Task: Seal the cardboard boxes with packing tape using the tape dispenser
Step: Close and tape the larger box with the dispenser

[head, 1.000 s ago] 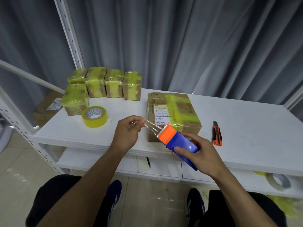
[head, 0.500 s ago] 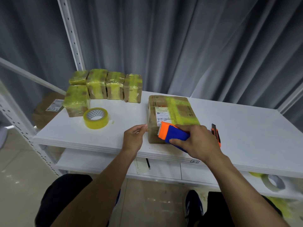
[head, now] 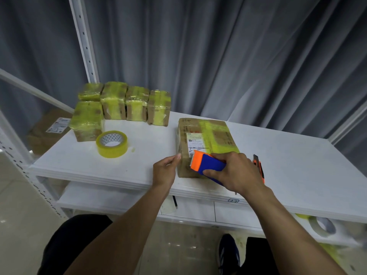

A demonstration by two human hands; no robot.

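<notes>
A flat cardboard box (head: 208, 135) with yellow tape strips and a white label lies on the white shelf top (head: 151, 147). My right hand (head: 236, 171) grips the blue and orange tape dispenser (head: 206, 165), whose toothed orange end rests on the box's near top edge. My left hand (head: 165, 171) is at the box's near left corner, with thumb and fingertips touching its side; clear tape there is too faint to make out.
Several small boxes wrapped in yellow tape (head: 119, 108) stand at the back left, with a yellow tape roll (head: 111, 143) in front. An orange utility knife (head: 259, 167) lies right of the box. Another tape roll (head: 321, 227) sits on the lower shelf. Grey curtains hang behind.
Both hands came forward from mid-air to the box. The tape strip that was stretched between my left hand and the dispenser is now down at the box's near left corner.
</notes>
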